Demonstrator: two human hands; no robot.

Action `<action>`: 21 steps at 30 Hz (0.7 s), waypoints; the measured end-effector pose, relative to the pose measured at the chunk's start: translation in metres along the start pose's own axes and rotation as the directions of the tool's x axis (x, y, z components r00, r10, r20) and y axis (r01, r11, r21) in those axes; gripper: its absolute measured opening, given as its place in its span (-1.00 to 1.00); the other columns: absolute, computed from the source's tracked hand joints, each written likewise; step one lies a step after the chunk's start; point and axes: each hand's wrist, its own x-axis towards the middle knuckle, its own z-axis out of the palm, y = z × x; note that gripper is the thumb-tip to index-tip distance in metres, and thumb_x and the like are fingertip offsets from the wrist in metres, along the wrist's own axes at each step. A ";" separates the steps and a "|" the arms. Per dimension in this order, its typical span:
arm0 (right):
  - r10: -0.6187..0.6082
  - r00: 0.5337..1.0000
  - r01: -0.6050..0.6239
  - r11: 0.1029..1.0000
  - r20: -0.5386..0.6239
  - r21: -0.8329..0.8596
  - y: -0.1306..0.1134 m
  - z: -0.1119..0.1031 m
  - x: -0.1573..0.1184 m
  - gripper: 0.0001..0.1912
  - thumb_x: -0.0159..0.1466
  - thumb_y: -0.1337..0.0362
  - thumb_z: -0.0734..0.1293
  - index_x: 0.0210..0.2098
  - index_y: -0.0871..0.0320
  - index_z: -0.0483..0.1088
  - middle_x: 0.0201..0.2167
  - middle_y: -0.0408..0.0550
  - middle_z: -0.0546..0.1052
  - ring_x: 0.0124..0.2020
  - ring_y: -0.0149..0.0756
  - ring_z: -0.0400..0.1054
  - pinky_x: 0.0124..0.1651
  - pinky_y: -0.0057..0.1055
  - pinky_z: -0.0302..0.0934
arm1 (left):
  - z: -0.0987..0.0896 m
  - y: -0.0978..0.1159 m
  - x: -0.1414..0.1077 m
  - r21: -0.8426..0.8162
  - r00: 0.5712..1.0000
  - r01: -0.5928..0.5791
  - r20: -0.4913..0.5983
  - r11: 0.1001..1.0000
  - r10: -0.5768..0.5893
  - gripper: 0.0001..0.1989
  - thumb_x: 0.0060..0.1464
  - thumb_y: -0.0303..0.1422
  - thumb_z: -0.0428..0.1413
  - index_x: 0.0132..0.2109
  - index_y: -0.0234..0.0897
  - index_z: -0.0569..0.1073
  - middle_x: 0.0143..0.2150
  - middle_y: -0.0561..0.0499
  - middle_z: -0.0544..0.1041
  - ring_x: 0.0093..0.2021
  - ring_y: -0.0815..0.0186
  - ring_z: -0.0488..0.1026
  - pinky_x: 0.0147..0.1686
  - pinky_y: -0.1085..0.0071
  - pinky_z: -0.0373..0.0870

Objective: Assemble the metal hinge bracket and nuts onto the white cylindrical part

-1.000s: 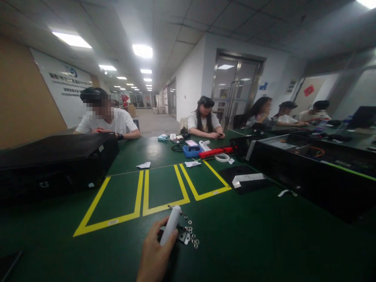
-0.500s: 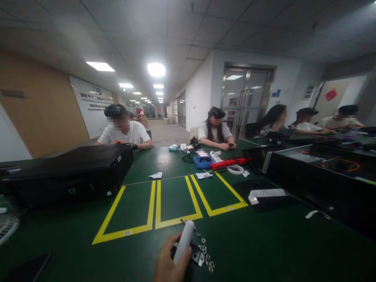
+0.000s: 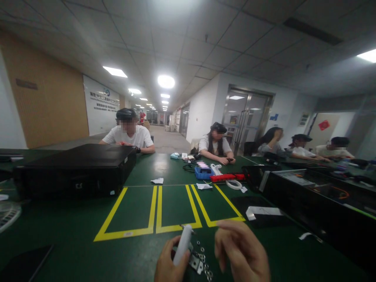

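Note:
My left hand [image 3: 172, 260], at the bottom centre, is closed round a smooth white cylinder [image 3: 182, 244] that tilts up and to the right. Its exact kind does not show. Beside and partly behind it lies a silver metal bracket [image 3: 196, 264] with holes. Several small metal rings [image 3: 202, 257] trail along the table to the right of the bracket. Small metal pieces [image 3: 192, 232] show near the cylinder's top end. To the right of the rings, my right hand [image 3: 242, 250] hovers with loosely bent fingers apart. I see nothing in it, though it is slightly blurred.
Yellow tape frames [image 3: 126, 234] mark the green table [image 3: 73, 256]. A black case [image 3: 76, 172] stands left, an opened black case [image 3: 308, 203] right. Farther back are a blue bin [image 3: 204, 173], a red strip [image 3: 226, 178] and a tape roll [image 3: 234, 185]. Several people sit beyond.
My right hand has come into view at the lower right. My left hand keeps hold of the white cylinder in nearly the same place. The camera view has tilted up slightly.

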 end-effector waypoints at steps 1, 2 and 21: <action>0.047 0.999 -0.048 0.998 -0.024 -0.048 0.018 -0.002 0.006 -0.68 0.32 0.03 0.14 -0.16 0.08 0.37 -0.60 -0.17 0.33 -0.67 -0.36 0.21 -0.62 -0.45 0.10 | 0.000 0.001 0.000 -0.008 1.000 0.010 0.007 1.000 -0.010 -0.53 -0.15 -0.17 0.06 -0.09 -0.35 0.46 -0.20 -0.11 0.54 -0.26 0.18 0.44 -0.22 0.35 0.35; 0.138 0.990 -0.139 0.982 -0.020 -0.130 0.037 -0.004 0.010 -0.68 0.28 0.04 0.18 -0.19 0.14 0.38 -0.61 -0.17 0.32 -0.63 -0.34 0.23 -0.57 -0.43 0.13 | -0.001 0.002 -0.001 -0.010 1.000 0.015 0.017 1.000 -0.015 -0.53 -0.14 -0.17 0.06 -0.09 -0.35 0.45 -0.20 -0.11 0.54 -0.26 0.18 0.44 -0.21 0.34 0.35; 0.597 0.770 -0.367 0.703 0.226 -0.609 0.099 -0.024 -0.011 -0.83 0.02 0.33 0.46 -0.35 0.10 0.53 -0.41 -0.14 0.51 -0.36 -0.30 0.36 -0.39 -0.53 0.08 | -0.002 0.013 -0.002 0.060 0.999 0.032 -0.014 0.998 -0.031 -0.45 -0.19 -0.02 0.09 -0.11 -0.33 0.46 -0.25 -0.08 0.55 -0.34 0.18 0.44 -0.30 0.34 0.35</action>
